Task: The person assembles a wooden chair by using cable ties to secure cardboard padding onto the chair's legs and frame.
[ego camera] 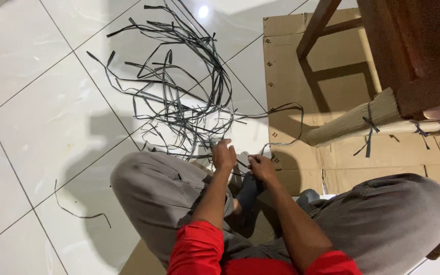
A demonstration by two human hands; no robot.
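Observation:
I sit on the floor with knees bent, in grey trousers and red sleeves. My left hand (224,154) and my right hand (261,168) are close together in front of my knees, both pinching a thin dark strip (286,108) that loops away to the right over the cardboard. Just beyond my hands lies a tangled heap of dark flat strips (179,97) spread over the white floor tiles. A bundle of thin tan sticks (355,122), tied with dark strips, lies on the cardboard at the right.
Flattened brown cardboard (286,61) covers the floor at the right. A dark wooden chair or stool (408,46) stands on it at the top right. One loose dark strip (80,214) lies on the tiles at the lower left.

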